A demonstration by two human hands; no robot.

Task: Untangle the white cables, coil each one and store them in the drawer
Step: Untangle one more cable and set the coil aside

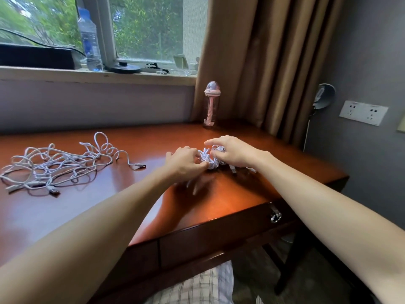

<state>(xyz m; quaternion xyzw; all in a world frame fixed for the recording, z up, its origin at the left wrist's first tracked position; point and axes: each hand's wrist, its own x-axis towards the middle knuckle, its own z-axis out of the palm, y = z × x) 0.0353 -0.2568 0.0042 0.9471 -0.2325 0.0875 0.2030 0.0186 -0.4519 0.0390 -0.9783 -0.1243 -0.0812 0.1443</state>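
A loose tangle of white cables sprawls over the left of the wooden desk, its USB plugs lying at its edges. Toward the right, a tight bundle of coiled white cables lies on the desk between my hands. My left hand pinches the bundle's left side with curled fingers. My right hand curls over its top and right side and grips it. A plug sticks out below the bundle. The drawer front, with a metal ring pull, is closed.
A pink-lidded drink bottle stands at the back of the desk by the brown curtain. A clear water bottle and a dark box sit on the windowsill. A wall socket is at right.
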